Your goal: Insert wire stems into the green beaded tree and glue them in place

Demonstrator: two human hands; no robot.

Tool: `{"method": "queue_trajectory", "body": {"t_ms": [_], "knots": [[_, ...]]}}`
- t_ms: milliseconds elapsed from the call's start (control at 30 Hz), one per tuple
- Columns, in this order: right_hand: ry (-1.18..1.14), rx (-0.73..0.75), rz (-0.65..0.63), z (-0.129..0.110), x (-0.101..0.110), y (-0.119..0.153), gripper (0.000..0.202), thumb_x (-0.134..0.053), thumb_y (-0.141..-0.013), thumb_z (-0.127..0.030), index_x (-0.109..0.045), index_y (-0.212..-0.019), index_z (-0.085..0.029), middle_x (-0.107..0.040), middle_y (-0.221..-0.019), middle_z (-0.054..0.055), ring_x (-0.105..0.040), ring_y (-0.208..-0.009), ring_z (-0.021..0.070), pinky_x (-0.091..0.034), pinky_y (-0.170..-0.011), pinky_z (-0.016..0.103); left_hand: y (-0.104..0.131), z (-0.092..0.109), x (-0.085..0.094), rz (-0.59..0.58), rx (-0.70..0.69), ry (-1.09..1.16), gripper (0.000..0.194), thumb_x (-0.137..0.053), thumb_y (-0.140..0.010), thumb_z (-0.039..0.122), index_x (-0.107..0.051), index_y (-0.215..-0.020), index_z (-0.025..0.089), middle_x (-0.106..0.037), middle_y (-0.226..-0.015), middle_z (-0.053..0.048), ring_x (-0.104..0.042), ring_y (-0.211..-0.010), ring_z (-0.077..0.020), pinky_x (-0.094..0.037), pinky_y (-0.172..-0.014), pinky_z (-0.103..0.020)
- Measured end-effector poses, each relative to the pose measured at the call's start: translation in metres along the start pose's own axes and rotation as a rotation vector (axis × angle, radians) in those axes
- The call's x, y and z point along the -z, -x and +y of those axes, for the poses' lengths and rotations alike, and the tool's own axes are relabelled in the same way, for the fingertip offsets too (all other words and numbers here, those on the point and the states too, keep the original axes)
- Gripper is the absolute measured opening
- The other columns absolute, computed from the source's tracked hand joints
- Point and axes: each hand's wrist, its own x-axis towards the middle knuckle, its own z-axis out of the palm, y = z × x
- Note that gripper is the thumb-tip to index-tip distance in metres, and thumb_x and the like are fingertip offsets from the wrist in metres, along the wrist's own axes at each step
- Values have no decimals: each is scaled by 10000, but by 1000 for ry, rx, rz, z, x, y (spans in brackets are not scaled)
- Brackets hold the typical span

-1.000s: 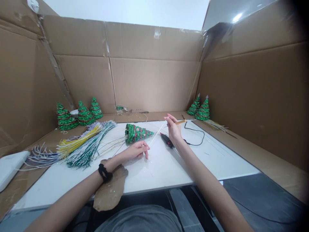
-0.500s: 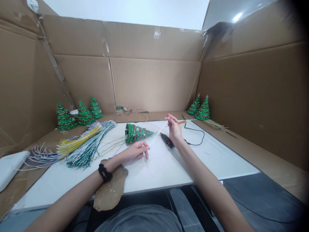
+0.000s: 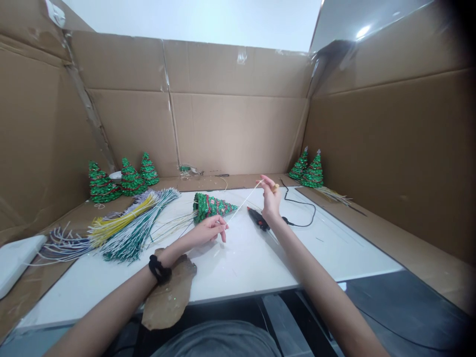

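A thin pale strand [image 3: 245, 200] runs taut between my two hands. My left hand [image 3: 212, 230] pinches its lower end, low over the white board. My right hand [image 3: 270, 197] is raised higher and holds the upper end at its fingertips; a small yellowish-brown piece shows between its fingers. Behind my left hand a green beaded tree [image 3: 211, 206] with red trim lies on its side, its tip to the right and thin strands trailing from its base. A black glue gun [image 3: 258, 218] with an orange-red tip lies beside my right wrist.
Bundled yellow, green, white and purple strands [image 3: 137, 223] lie at the left. Small trees [image 3: 133, 177] stand at the back left, two more [image 3: 311, 169] at the back right. A brown flat piece [image 3: 171, 297] overhangs the front edge. Cardboard walls [image 3: 238, 129] surround the white board [image 3: 316, 258].
My right hand has turned, so the yellowish-brown piece shows shorter between its fingers. My left hand has shifted slightly left. The camera view has tilted a little.
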Motion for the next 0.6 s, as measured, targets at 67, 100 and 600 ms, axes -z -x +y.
{"method": "queue_trajectory", "body": {"t_ms": [67,100,600], "knots": [[184,272,19,-8,0,8,358,-476,-816,-325,-544,-1152,-220,-593,-1107,79,-504,-969,203,-372,-767,315,1,0,8,60,-55,-132,213,-456,-829,395,-460,-831,181,-644,-667,-10,-334,-447,-74,-232,-455,-212],[274,403,-9,-11,-1,13,352,-453,-844,-305,-521,-1182,-238,-555,-1182,78,-471,-1055,217,-355,-831,340,1,1,11,81,-88,-202,193,-437,-841,373,-469,-834,183,-651,-676,-12,-367,-470,-84,-252,-470,-213],[684,508,-1232,-3,-18,53,129,-493,-870,-207,-609,-815,-200,-600,-694,9,-508,-637,132,-307,-572,216,15,15,32,-23,164,-440,265,-448,-781,357,-538,-616,170,-632,-558,-32,-380,-409,-97,-278,-424,-219]]}}
